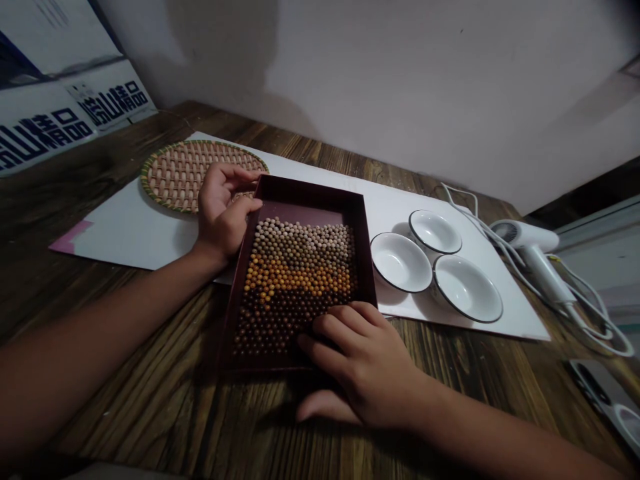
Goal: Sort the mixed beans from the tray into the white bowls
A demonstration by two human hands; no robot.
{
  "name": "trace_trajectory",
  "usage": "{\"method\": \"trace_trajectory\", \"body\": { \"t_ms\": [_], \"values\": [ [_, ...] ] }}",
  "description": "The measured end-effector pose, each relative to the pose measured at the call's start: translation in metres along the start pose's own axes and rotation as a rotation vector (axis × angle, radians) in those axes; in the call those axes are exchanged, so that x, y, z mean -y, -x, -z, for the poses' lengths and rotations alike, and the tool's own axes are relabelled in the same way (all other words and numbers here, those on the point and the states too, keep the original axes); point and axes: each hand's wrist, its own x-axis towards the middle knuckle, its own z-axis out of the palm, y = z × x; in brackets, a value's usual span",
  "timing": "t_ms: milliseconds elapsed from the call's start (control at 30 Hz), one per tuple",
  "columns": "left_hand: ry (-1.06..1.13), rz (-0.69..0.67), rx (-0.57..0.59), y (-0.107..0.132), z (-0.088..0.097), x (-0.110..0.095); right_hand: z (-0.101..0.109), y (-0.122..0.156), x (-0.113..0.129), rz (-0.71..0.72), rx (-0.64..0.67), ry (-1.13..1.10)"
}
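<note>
A shallow dark-red box (309, 198) slants towards me over the table. Round beads (295, 280) fill most of it in bands, pale at the far side, then greenish, orange-yellow and dark brown at the near side. My left hand (223, 215) grips the box's far left corner, thumb on the rim. At the near right corner my right hand (367, 363) has its fingers curled over the wall, the tips close to the dark beads. Its thumb sits lower, outside the box. Part of the near right corner is hidden by that hand.
Three white bowls (403, 262) with dark rims stand on a white board (345, 175) right of the box. A round woven tray (175, 175) lies on the board's left. A white hair dryer (540, 257) with its cord and a phone (607, 400) lie at the right.
</note>
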Motion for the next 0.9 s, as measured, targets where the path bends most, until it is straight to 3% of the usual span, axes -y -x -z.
{"method": "trace_trajectory", "body": {
  "t_ms": [900],
  "values": [
    [0.043, -0.029, -0.014, -0.0017, 0.0018, 0.0038, -0.0008, -0.0016, 0.0010, -0.012, -0.078, -0.011]
  ]
}}
